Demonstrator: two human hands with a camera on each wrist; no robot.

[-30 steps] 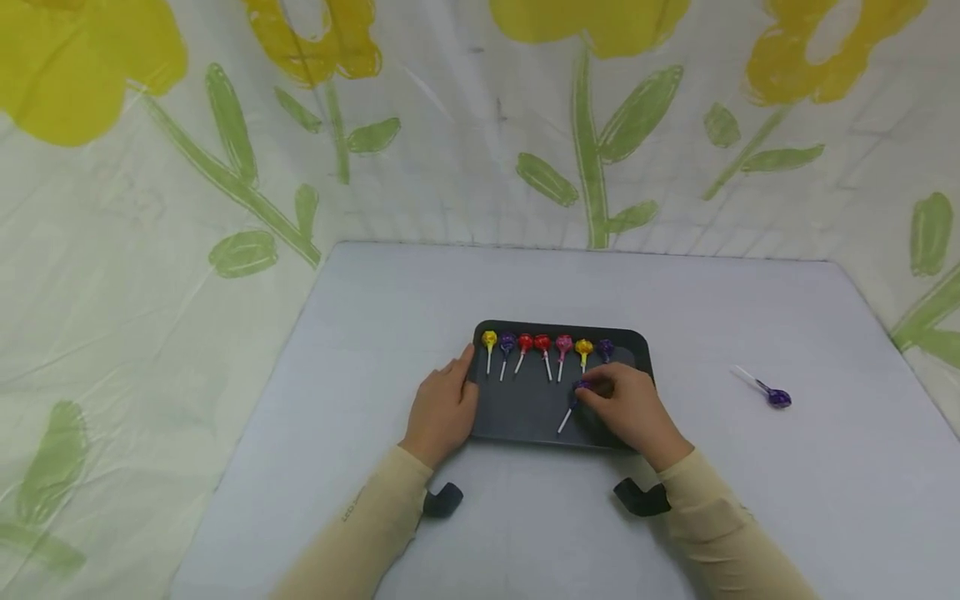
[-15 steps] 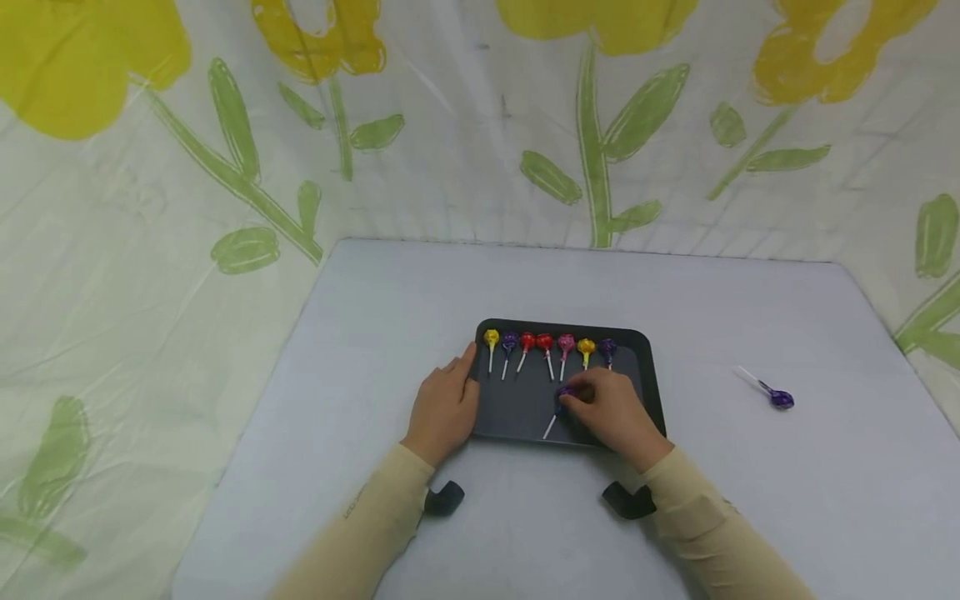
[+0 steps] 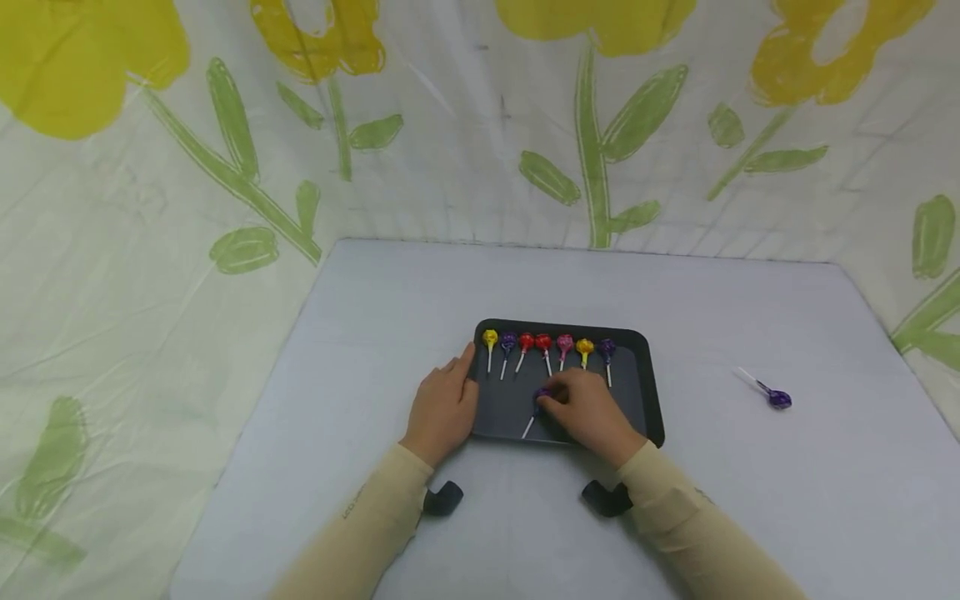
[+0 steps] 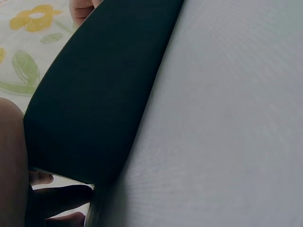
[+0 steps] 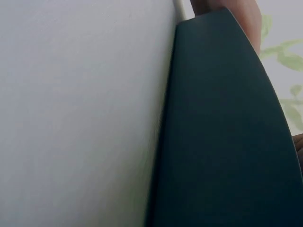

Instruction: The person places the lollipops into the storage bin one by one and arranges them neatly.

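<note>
Purple lollipop (image 3: 542, 393) at centre of frame, lying on the black tray (image 3: 645, 383), head pinched under the fingertips of the right hand (image 3: 585, 412); white stick points down-left toward the tray's near edge. Right hand curled over it, knuckles up. Left hand (image 3: 444, 408) rests on the tray's left rim, fingers fairly straight, gripping nothing.

Along the tray's upper edge, a row of seven lollipops (image 3: 545, 348): yellow, purple, red, red, pink, yellow, purple, sticks pointing down-frame.

Tray sits mid-table on a pale grey-lilac table surface (image 3: 375, 317). One stray purple lollipop (image 3: 772, 394) lies on the table at right of frame, well apart from the tray.

Behind and on both sides: hanging cloth backdrop (image 3: 187, 167), off-white, printed with large yellow flowers and green stems. Wrist views show only tray underside and table.
</note>
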